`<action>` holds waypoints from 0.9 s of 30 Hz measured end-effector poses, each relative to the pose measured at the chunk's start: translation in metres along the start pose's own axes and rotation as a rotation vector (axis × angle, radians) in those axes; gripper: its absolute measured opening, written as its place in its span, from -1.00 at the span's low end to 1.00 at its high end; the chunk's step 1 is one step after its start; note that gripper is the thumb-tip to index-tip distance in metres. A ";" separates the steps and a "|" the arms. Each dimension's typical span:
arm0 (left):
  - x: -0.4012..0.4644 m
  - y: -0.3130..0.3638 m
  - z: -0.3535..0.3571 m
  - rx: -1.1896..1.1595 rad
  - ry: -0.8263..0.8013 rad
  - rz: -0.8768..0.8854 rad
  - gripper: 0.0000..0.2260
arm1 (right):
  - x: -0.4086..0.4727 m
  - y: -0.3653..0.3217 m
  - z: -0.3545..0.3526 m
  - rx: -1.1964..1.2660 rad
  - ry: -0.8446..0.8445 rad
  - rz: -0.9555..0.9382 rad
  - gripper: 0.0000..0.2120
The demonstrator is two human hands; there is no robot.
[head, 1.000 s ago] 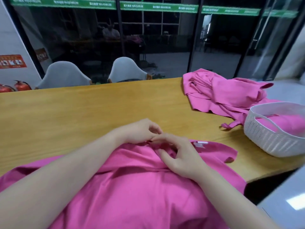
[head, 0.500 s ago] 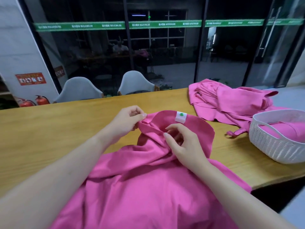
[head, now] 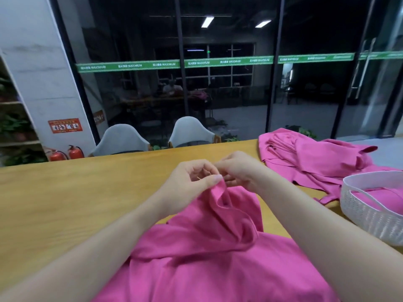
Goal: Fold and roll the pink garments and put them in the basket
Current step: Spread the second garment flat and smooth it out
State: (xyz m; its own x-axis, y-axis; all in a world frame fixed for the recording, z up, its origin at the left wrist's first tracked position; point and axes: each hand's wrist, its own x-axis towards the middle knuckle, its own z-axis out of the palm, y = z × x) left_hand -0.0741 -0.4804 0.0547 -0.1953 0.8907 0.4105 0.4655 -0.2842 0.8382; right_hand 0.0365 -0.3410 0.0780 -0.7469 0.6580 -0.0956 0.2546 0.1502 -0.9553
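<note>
A pink garment [head: 205, 243] lies rumpled on the wooden table [head: 65, 199] in front of me, its top edge lifted. My left hand [head: 192, 182] pinches that raised edge between thumb and fingers. My right hand [head: 237, 171] is close beside it, fingers curled on the same edge. A heap of more pink garments [head: 314, 158] sits at the far right of the table. A white woven basket [head: 370, 216] stands at the right edge with a pink garment [head: 383, 199] inside it.
Two pale chairs [head: 192, 134] stand behind the table's far edge, before a dark glass wall. Red fire extinguishers [head: 65, 152] and a plant shelf are at the far left. Bare wood stretches across the table's left half.
Both hands have lifted the garment's top edge up off the table and come together over it. The white label seen half a second ago is now hidden. The camera tilted upward.
</note>
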 end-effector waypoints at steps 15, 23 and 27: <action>0.028 -0.018 0.015 -0.419 -0.064 -0.287 -0.67 | -0.024 0.021 -0.029 0.392 -0.370 -0.401 -0.88; 0.038 -0.014 0.025 -0.487 0.008 -0.312 -0.73 | -0.033 0.018 -0.045 0.397 -0.381 -0.468 -0.85; 0.039 -0.018 0.014 -0.333 0.159 -0.205 -0.82 | -0.032 0.018 -0.054 0.324 -0.335 -0.459 -0.94</action>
State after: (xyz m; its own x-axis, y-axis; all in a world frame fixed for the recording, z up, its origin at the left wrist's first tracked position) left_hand -0.0779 -0.4356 0.0508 -0.3981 0.8820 0.2521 0.1038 -0.2297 0.9677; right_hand 0.0981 -0.3193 0.0790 -0.9000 0.3062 0.3103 -0.2949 0.0964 -0.9506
